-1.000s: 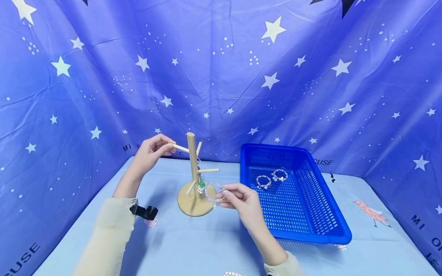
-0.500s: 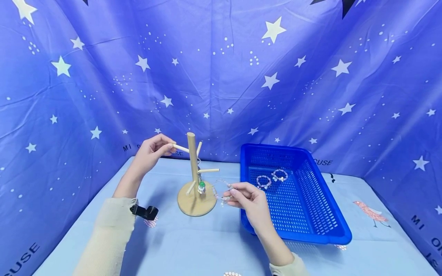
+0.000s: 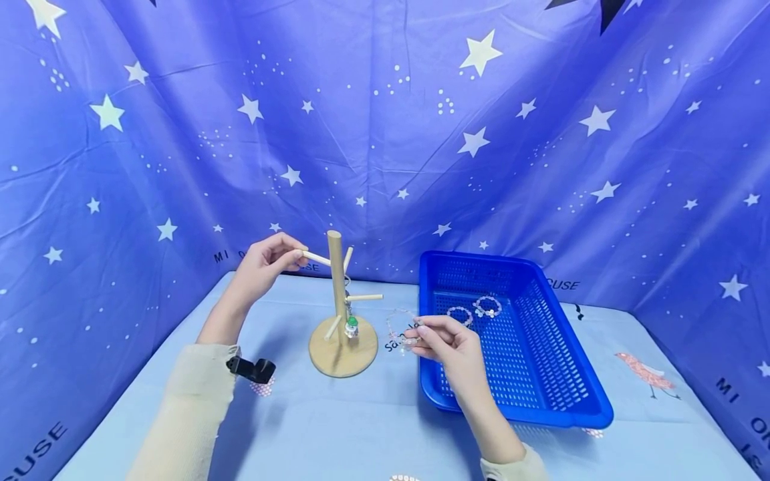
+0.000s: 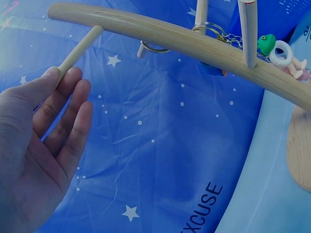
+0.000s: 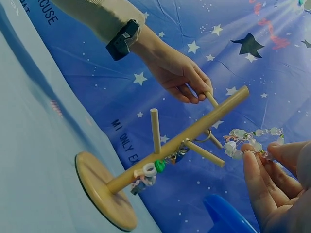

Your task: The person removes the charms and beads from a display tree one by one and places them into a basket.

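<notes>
My left hand (image 3: 265, 267) pinches the end of an upper peg (image 3: 315, 258) on a wooden peg stand (image 3: 337, 280). A keychain (image 3: 352, 327) with a green piece and a small figure hangs from a peg on the stand. In the left wrist view another metal ring (image 4: 158, 49) hangs behind the post, its lower part partly hidden. Between thumb and fingertips, my right hand (image 3: 454, 347) holds a clear-and-pale beaded bracelet (image 5: 231, 147). The bracelet is in the air to the right of the stand, apart from it, near the basket's left side.
A blue plastic basket (image 3: 574, 419) stands on the right of the table. Two beaded bracelets, one at its middle (image 3: 460, 309) and one farther right (image 3: 498, 307), lie inside. A star-patterned blue curtain (image 3: 385, 133) rises behind the light blue tablecloth (image 3: 325, 427).
My right hand has moved right with the bracelet, away from the stand and to the basket's left edge. My left hand has stayed on the peg.
</notes>
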`<state>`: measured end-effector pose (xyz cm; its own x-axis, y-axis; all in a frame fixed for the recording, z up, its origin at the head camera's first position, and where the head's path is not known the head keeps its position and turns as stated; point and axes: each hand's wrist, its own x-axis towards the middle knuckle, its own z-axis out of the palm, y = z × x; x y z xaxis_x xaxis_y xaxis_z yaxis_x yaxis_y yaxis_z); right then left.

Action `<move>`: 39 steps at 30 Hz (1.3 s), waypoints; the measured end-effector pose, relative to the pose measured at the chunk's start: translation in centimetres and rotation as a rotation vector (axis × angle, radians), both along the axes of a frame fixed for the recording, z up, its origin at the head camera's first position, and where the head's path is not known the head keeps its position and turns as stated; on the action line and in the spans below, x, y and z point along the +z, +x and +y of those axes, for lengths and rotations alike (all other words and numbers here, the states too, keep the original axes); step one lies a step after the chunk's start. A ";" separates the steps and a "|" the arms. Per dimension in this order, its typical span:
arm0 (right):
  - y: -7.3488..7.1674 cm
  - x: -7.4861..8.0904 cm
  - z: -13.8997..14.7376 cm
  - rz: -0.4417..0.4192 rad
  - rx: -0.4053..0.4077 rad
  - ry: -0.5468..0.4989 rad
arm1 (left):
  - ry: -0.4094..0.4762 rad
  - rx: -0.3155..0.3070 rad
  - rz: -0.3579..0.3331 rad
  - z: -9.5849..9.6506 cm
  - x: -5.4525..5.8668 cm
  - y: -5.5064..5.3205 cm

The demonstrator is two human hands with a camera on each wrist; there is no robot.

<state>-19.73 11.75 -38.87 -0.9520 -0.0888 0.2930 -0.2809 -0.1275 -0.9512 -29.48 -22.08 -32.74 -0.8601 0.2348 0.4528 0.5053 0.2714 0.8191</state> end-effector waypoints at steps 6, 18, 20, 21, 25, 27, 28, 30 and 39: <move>-0.1 -0.1 0.7 0.003 -0.022 -0.001 | -0.001 -0.001 0.004 0.0 0.0 0.1; -0.3 0.4 2.5 0.014 -0.067 0.012 | -0.005 0.002 0.004 0.0 -0.1 0.0; -0.3 0.6 2.8 0.014 -0.076 0.012 | -0.005 0.002 0.004 0.0 0.0 0.0; -0.4 0.7 3.0 0.017 -0.079 0.015 | -0.005 0.002 0.005 0.0 0.0 0.0; -0.4 1.3 3.7 0.032 -0.097 0.021 | -0.004 0.000 0.008 0.0 0.0 0.0; -0.4 1.7 4.0 0.041 -0.103 0.024 | 0.000 -0.001 0.007 0.0 0.0 0.0; -0.5 1.9 4.2 0.044 -0.105 0.019 | 0.003 -0.002 0.004 0.0 0.0 0.0; -0.5 2.4 4.6 0.055 -0.105 0.012 | 0.009 -0.003 -0.003 0.0 0.0 0.0; -1.5 5.1 6.6 0.084 -0.108 0.014 | -0.003 0.006 -0.006 0.0 0.0 -0.1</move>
